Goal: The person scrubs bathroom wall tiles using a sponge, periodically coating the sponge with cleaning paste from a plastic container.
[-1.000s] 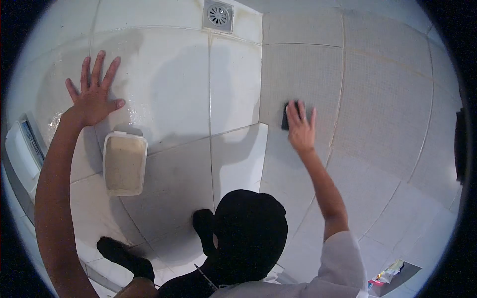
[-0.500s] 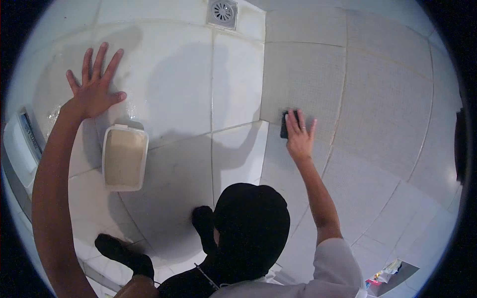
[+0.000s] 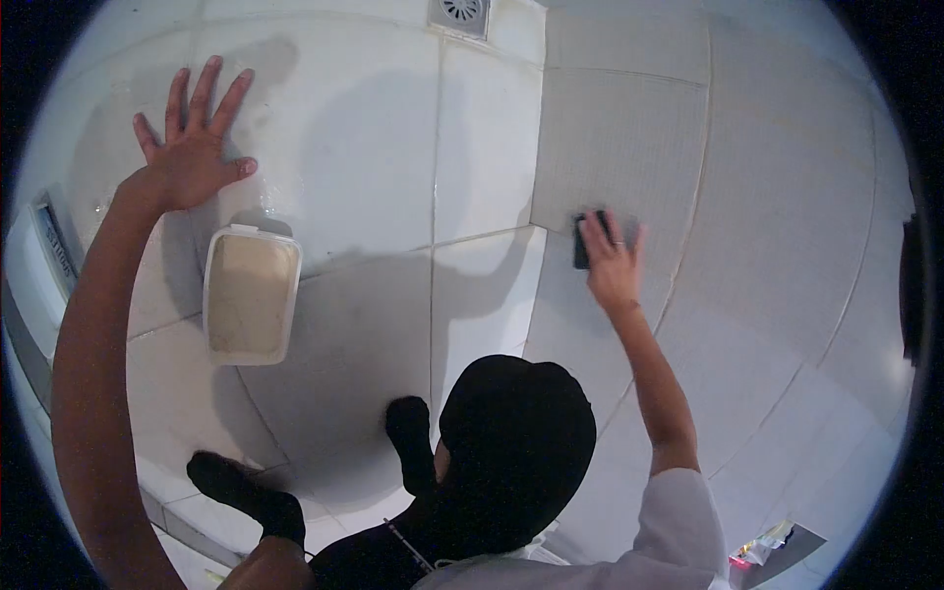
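Note:
My left hand (image 3: 190,162) lies flat with fingers spread on the wet white floor tiles, holding nothing. Just below it, a white-rimmed plastic tub (image 3: 252,295) holds cloudy beige liquid. My right hand (image 3: 616,265) presses a dark rectangular scrubbing pad (image 3: 581,248) against the grey wall tile, close to the corner where wall and floor meet. Its fingers lie over the pad and are slightly blurred, hiding part of it.
A floor drain (image 3: 460,12) sits at the top edge. A white container with blue lettering (image 3: 54,246) stands at far left. Black-socked feet (image 3: 411,442) rest on the floor below the tub. A wall recess (image 3: 787,556) with wrappers is at lower right.
The view has shifted, so the drain is now partly cut off. My right hand and the pad have slid slightly down along the wall tile. My left hand stays planted.

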Demonstrator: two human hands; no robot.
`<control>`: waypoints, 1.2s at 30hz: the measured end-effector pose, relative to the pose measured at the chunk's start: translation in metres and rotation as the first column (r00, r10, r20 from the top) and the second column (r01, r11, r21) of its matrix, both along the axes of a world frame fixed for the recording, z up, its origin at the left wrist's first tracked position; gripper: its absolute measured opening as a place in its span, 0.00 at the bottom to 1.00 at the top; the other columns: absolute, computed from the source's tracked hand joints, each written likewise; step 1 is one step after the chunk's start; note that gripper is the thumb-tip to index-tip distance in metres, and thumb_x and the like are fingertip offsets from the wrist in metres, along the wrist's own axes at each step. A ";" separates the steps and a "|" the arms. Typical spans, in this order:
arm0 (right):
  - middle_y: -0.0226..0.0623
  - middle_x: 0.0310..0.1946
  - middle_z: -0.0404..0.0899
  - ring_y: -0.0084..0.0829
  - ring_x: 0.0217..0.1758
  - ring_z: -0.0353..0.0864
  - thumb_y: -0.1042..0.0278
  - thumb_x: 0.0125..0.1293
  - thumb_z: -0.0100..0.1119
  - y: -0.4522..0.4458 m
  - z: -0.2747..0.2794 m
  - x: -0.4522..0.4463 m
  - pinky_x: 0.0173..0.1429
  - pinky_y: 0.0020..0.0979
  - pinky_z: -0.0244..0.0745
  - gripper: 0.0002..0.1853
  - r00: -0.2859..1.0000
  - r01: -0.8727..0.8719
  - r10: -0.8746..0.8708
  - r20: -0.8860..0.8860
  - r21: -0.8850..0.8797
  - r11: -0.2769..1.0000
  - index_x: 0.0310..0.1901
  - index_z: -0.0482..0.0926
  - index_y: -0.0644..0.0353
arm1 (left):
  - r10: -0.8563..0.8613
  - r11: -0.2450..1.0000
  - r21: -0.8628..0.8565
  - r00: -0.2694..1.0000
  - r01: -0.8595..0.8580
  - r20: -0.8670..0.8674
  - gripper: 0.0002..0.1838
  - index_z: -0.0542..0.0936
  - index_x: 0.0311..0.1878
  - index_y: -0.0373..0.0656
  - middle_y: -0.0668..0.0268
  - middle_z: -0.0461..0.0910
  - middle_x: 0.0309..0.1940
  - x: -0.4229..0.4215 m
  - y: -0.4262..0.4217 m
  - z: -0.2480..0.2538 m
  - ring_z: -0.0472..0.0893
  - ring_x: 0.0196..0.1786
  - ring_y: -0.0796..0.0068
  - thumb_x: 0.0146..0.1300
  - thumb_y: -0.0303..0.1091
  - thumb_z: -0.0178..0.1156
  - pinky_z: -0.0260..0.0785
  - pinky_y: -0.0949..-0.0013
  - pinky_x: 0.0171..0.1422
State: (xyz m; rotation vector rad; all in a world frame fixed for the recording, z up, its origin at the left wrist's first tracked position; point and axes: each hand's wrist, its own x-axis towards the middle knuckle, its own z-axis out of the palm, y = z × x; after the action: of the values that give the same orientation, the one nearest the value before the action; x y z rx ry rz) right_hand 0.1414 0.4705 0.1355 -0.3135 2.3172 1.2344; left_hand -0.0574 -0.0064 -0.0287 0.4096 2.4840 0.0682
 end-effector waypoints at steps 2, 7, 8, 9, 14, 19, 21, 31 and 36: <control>0.20 0.72 0.55 0.30 0.77 0.46 0.68 0.58 0.52 -0.004 0.040 -0.018 0.75 0.61 0.31 0.29 0.989 0.025 -0.019 -0.148 0.036 0.999 0.65 0.68 0.45 | 0.001 1.000 -0.001 1.000 -0.001 0.003 0.55 0.37 0.74 0.74 0.71 0.24 0.76 -0.002 0.001 0.003 0.27 0.77 0.52 0.52 0.54 0.66 0.32 0.19 0.65; 0.18 0.72 0.55 0.30 0.77 0.46 0.68 0.60 0.51 0.004 0.004 -0.037 0.74 0.62 0.33 0.28 0.942 -0.026 0.035 -0.333 0.033 0.999 0.64 0.69 0.42 | 0.018 0.999 -0.052 0.993 -0.012 0.118 0.53 0.36 0.73 0.76 0.72 0.22 0.76 -0.007 0.004 0.017 0.23 0.76 0.56 0.53 0.58 0.62 0.26 0.22 0.67; 0.17 0.72 0.55 0.30 0.77 0.46 0.68 0.60 0.50 0.013 -0.014 -0.025 0.73 0.63 0.34 0.27 0.966 -0.055 0.026 -0.259 -0.103 0.993 0.64 0.69 0.40 | 0.019 0.999 -0.053 0.993 -0.013 0.120 0.53 0.36 0.73 0.76 0.72 0.22 0.76 -0.007 0.001 0.011 0.23 0.76 0.56 0.53 0.58 0.62 0.26 0.22 0.67; 0.17 0.72 0.55 0.30 0.77 0.46 0.68 0.60 0.50 0.013 -0.019 -0.017 0.73 0.63 0.34 0.27 0.967 -0.053 0.025 -0.254 -0.105 0.993 0.64 0.69 0.40 | 0.003 1.000 -0.029 0.999 -0.002 0.050 0.54 0.36 0.74 0.76 0.72 0.23 0.76 -0.006 -0.003 0.002 0.25 0.76 0.53 0.52 0.59 0.63 0.28 0.21 0.66; 0.18 0.73 0.53 0.31 0.77 0.45 0.70 0.56 0.55 -0.007 0.031 0.025 0.72 0.66 0.35 0.30 0.988 0.036 -0.032 -0.153 0.025 0.999 0.63 0.69 0.36 | 0.003 0.999 -0.037 0.996 0.000 0.093 0.53 0.35 0.74 0.76 0.71 0.22 0.76 -0.007 0.000 0.012 0.23 0.76 0.55 0.53 0.58 0.62 0.25 0.22 0.66; 0.24 0.73 0.51 0.35 0.78 0.42 0.69 0.56 0.54 0.001 -0.025 0.016 0.72 0.67 0.34 0.31 1.000 0.027 -0.027 0.014 -0.020 0.999 0.64 0.68 0.41 | 0.013 1.000 -0.017 0.995 -0.011 0.095 0.53 0.36 0.74 0.76 0.72 0.22 0.76 -0.006 -0.001 0.010 0.22 0.76 0.56 0.53 0.57 0.62 0.24 0.22 0.66; 0.24 0.73 0.51 0.36 0.78 0.41 0.68 0.57 0.54 -0.004 -0.056 0.007 0.72 0.67 0.33 0.30 1.000 0.025 -0.025 0.012 -0.009 1.000 0.64 0.68 0.41 | 0.012 1.000 -0.003 0.996 -0.012 0.088 0.53 0.36 0.74 0.75 0.73 0.22 0.76 -0.005 -0.003 0.009 0.22 0.76 0.56 0.53 0.57 0.62 0.24 0.22 0.66; 0.21 0.73 0.54 0.38 0.78 0.43 0.78 0.50 0.56 -0.020 0.160 0.026 0.72 0.63 0.21 0.38 0.820 0.151 -0.046 -0.571 0.138 0.979 0.64 0.69 0.33 | 0.030 0.998 -0.061 0.992 -0.023 0.120 0.54 0.35 0.74 0.75 0.73 0.21 0.76 -0.009 0.003 0.014 0.22 0.76 0.57 0.53 0.55 0.64 0.24 0.23 0.67; 0.27 0.73 0.53 0.47 0.76 0.47 0.66 0.46 0.65 -0.004 0.058 0.015 0.72 0.63 0.36 0.40 0.879 0.110 -0.109 -0.464 -0.026 0.994 0.66 0.66 0.41 | 0.039 0.997 -0.071 0.989 -0.029 0.145 0.56 0.35 0.73 0.76 0.73 0.21 0.76 -0.011 0.006 0.020 0.22 0.76 0.57 0.51 0.57 0.65 0.25 0.23 0.67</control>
State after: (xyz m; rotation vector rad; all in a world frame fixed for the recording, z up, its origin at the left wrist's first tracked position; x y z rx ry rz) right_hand 0.1565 0.4669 0.1935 0.1363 2.6876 1.3700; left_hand -0.0683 -0.0001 -0.0085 0.3220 2.3414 0.0254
